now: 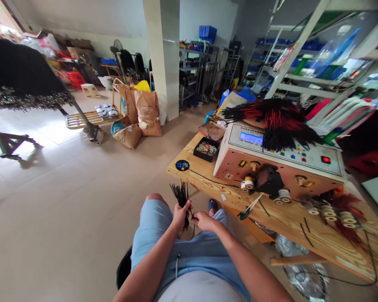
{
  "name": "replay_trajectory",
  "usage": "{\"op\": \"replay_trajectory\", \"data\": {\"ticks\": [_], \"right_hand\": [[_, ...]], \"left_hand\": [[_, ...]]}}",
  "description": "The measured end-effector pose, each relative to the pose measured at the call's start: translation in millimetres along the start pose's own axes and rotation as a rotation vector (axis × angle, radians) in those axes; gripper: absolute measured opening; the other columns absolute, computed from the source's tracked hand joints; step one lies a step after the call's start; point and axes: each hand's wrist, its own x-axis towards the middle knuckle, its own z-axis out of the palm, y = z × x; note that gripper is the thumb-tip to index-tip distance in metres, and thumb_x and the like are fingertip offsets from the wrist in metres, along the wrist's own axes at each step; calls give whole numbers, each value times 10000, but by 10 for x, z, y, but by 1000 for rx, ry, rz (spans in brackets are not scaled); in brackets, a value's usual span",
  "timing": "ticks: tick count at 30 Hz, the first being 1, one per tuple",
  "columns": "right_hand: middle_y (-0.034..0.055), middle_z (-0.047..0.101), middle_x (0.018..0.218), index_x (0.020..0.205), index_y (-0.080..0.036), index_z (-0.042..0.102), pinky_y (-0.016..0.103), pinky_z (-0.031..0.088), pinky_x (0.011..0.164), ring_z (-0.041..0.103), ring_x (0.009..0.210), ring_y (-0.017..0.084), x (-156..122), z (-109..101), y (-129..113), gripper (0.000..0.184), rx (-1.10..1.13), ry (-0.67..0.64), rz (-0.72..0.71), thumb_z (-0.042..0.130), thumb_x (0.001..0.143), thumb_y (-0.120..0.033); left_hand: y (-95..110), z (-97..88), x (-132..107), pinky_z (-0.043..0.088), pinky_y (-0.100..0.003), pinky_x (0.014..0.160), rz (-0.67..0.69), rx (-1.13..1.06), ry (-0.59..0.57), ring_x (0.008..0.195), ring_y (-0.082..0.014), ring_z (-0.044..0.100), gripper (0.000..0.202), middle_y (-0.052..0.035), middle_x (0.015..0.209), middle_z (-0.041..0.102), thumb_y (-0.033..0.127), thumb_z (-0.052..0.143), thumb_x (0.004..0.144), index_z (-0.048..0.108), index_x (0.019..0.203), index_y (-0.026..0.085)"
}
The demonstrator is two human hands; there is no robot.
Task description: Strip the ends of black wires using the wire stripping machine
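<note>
I sit with my knees in light blue shorts, both hands over my lap. My left hand (180, 214) is closed round a small bundle of short black wires (180, 195) that fan upward from my fist. My right hand (203, 219) is closed beside it, pinching at the lower end of the same bundle. To my right stands a wooden bench (208, 178) with a beige wire-cutting machine (280, 161). A heap of red and black cut wires (275, 121) lies on top of the machine.
A black tray of small parts (206, 149) and a round black disc (182, 165) sit on the bench's near end. Brown paper sacks (138, 115) lean by a white pillar (163, 58). Metal shelving lines the right and back. Bare tiled floor spreads to the left.
</note>
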Motion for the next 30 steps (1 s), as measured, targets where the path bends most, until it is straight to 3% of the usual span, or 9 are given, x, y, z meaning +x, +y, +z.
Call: {"op": "replay_trajectory", "data": {"ticks": [2,6,9,11,16,20,26,30], "right_hand": [[8,682,663,806,-216,721,304,465,720,651,714,214,45,-132,10,185,206,128,0,756,756,-391],[-32,641,694,989,-208,653,227,421,500,539,527,127,168,-564,-64,439,818,519,-21,811,694,-492],[-36,649,744,991,-212,631,198,443,499,555,570,104,211,-923,-129,480,1212,591,-104,880,643,-428],[-33,655,757,995,-211,649,192,457,515,567,597,98,207,-1102,-158,451,1344,598,-154,893,653,-375],[-23,659,765,1041,-213,685,204,446,514,578,616,103,163,-1265,-230,384,1373,705,-209,860,731,-357],[-22,651,744,1018,-209,688,204,430,510,562,597,98,153,-1256,-276,370,1362,762,-241,828,764,-438],[-21,631,707,981,-197,689,197,420,494,535,565,93,193,-1280,-262,361,1408,774,-236,755,816,-511],[-21,623,690,956,-181,688,195,399,473,519,548,90,243,-1162,-280,409,1337,766,-224,766,787,-546]], "left_hand": [[5,-7,13,253,-212,363,-18,-12,14,375,-54,386,488,16,576,579,606,797,684,603,720,160],[1,-16,19,257,-214,372,-32,-36,48,393,-59,383,449,31,568,566,560,813,678,603,732,167],[-11,-18,16,263,-213,383,-51,-61,40,406,-64,394,434,41,564,554,538,817,672,606,767,171],[-12,-16,15,259,-214,384,-65,-77,24,403,-66,389,437,52,550,528,540,813,670,598,774,175],[9,0,4,239,-212,383,-77,-117,6,389,-63,346,481,87,522,456,599,791,674,569,801,191],[32,15,-18,252,-202,400,-74,-153,-2,398,-60,339,507,98,513,434,629,788,681,533,780,202],[47,23,-27,331,-217,422,-66,-139,2,424,-84,442,530,53,551,532,658,777,681,519,769,204],[39,30,-21,329,-219,424,-63,-128,10,416,-80,436,552,61,551,527,681,774,673,521,786,204]]}}
